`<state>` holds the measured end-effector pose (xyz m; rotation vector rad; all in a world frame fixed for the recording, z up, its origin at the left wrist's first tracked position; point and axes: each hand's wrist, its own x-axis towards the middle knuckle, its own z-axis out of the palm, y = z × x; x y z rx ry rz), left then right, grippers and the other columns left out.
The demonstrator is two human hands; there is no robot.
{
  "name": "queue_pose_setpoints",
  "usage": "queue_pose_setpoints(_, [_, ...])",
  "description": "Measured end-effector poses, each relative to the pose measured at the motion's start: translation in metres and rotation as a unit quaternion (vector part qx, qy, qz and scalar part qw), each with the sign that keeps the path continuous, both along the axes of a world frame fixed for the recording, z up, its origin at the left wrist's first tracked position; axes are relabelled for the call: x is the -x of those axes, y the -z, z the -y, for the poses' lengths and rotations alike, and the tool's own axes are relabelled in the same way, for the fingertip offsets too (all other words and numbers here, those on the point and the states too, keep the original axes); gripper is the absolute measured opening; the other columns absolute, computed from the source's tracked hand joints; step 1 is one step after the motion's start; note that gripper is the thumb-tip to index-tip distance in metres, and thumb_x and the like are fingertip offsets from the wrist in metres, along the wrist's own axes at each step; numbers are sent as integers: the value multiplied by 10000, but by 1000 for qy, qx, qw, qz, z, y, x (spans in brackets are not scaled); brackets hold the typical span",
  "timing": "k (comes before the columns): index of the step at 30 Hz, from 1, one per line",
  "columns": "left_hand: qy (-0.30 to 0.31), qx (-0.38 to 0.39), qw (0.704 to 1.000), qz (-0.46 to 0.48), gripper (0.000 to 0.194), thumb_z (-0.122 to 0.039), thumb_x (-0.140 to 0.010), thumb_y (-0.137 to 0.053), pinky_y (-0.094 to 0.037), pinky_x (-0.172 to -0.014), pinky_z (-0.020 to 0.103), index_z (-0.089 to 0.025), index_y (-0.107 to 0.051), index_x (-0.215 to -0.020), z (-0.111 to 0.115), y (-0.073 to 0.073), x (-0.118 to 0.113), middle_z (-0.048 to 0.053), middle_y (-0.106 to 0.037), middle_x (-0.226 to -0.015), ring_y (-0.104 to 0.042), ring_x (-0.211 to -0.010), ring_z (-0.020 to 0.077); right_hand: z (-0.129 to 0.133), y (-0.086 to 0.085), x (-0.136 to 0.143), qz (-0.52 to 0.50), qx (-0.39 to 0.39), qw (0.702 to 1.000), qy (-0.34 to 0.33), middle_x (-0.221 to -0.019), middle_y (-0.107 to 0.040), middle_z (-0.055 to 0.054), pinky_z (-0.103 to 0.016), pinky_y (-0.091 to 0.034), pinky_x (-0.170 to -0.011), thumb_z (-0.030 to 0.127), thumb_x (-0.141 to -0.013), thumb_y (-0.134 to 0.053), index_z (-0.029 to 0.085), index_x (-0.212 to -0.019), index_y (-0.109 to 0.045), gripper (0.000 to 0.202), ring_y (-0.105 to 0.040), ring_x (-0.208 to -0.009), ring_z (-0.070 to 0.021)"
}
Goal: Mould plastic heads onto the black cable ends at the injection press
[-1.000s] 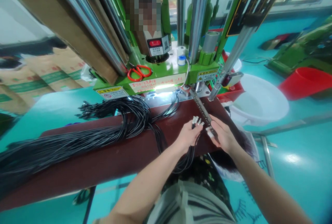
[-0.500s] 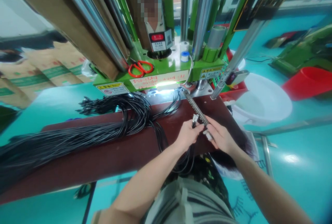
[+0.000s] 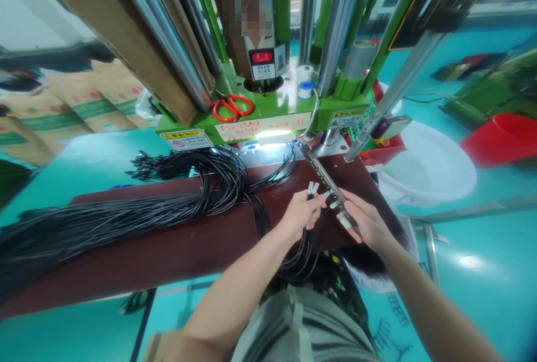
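Slanting over the worktop, a metal strip is grasped at its near end by the right hand. Just left of the strip, silvery connectors on black cables are pinched in the left hand. Farther left of the strip, a large cable bundle is spread along the worktop. Beyond the strip, red-handled scissors and a blue-and-white spool are supported by a green machine; to the strip's right, a white tub is seen.
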<state>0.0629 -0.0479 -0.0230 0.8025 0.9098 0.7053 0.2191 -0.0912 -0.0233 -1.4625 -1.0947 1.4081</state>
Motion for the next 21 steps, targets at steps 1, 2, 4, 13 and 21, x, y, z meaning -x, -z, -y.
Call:
queue_pose_setpoints(1, [4,6,1000,3,316,-433,-687,-632,-139,-298,169,-167,-466,-641,0,0,0,-100,-308,-330,-211,-275,28,0,-1,-1,1,0,1000,-8,-495,-529,32,-156,-253,-254,404,-838,-470,157,-1274,-457,501,-357,-276,-48])
queue_pose_setpoints(2, [8,10,1000,5,313,-429,-684,-635,-136,-299,169,-167,-471,-639,-1,1,1,-99,-311,-328,-212,-275,28,0,-1,-2,2,0,1000,-14,-497,-530,31,-158,-255,-256,405,-838,-469,154,-1280,-451,508,-357,-277,-47])
queue_pose_setpoints(4, [13,13,1000,6,306,-419,-678,-641,-138,-300,168,-165,-478,-635,-2,2,2,-96,-319,-328,-218,-275,28,0,-1,-3,3,-4,1000,-24,-497,-532,28,-163,-252,-257,409,-837,-468,141,-1292,-439,529,-357,-279,-50])
queue_pose_setpoints(13, [-8,0,999,-32,316,-425,-678,-639,-121,-309,171,-167,-467,-618,1,3,3,-100,-307,-337,-201,-279,22,1,-1,0,66,-21,996,-64,-512,-540,29,-178,-301,-271,441,-813,-498,153,-1302,-435,571,-395,-309,-64])
queue_pose_setpoints(21, [-146,-138,975,-97,251,-414,-757,-546,-314,-393,173,-167,-506,-770,9,11,4,-62,-456,-528,-399,-413,51,2,-3,5,5,18,999,27,-554,-555,24,-170,-279,-258,430,-782,-541,173,-1243,-497,530,-384,-318,-55])
